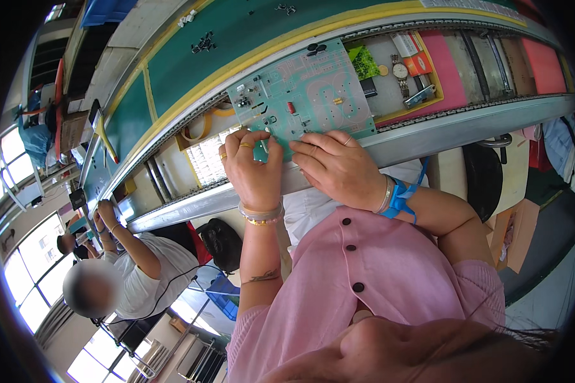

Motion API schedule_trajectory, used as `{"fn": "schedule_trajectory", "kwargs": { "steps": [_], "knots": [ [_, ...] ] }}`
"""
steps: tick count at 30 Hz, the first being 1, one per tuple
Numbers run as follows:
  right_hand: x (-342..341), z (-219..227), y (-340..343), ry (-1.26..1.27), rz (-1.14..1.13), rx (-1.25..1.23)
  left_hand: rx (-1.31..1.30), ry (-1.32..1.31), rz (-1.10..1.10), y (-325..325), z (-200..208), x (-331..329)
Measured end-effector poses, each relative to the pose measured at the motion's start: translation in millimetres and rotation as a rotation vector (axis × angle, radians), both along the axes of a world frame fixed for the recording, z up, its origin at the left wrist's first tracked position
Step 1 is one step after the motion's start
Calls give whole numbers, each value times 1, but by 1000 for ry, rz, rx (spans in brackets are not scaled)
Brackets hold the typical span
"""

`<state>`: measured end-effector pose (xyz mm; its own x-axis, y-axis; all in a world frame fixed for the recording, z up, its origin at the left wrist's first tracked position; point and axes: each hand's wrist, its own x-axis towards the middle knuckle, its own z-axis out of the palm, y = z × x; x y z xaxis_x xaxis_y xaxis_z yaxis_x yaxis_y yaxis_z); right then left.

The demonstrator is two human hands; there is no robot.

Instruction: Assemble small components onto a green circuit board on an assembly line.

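Observation:
A green circuit board (310, 83) lies across the rails in front of me, with small parts standing on it. Among them are a red component (291, 108), a yellow one (338, 101) and two black discs (316, 49) at its far edge. My left hand (252, 169) is at the board's near left part, thumb and forefinger closed in a pinch; whatever lies between the tips is too small to name. Over the near edge rests my right hand (338, 166), fingers stretched out and touching the board, holding nothing visible. A blue wrist strap (400, 198) circles my right wrist.
Metal conveyor rails (466, 124) run along both sides of the board. Right of it, a yellow-edged tray (437, 83) holds a wristwatch (399, 71) and small packets. Loose black components (203, 43) lie on the green bench beyond. Another person (153, 274) works at the left.

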<state>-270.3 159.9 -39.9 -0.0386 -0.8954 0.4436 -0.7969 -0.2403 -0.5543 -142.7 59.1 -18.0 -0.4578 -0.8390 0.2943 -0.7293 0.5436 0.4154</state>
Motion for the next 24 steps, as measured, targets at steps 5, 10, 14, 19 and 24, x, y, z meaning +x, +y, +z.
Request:
{"fn": "schedule_trajectory", "kwargs": {
  "steps": [5, 10, 14, 19, 24],
  "knots": [
    [0, -1, 0, 2, -2, 0, 44, 5, 62, 2, -4, -5],
    [1, 0, 1, -15, 3, 5, 62, -1, 100, 3, -4, -5],
    [1, -1, 1, -27, -3, 0, 65, -47, 111, 2, -6, -6],
    [1, -3, 0, -39, 7, -8, 16, -11, 6, 1, -4, 2],
    [-2, -2, 1, -47, 16, -22, -126, 7, -85, 7, 9, 15]
  ]
}}
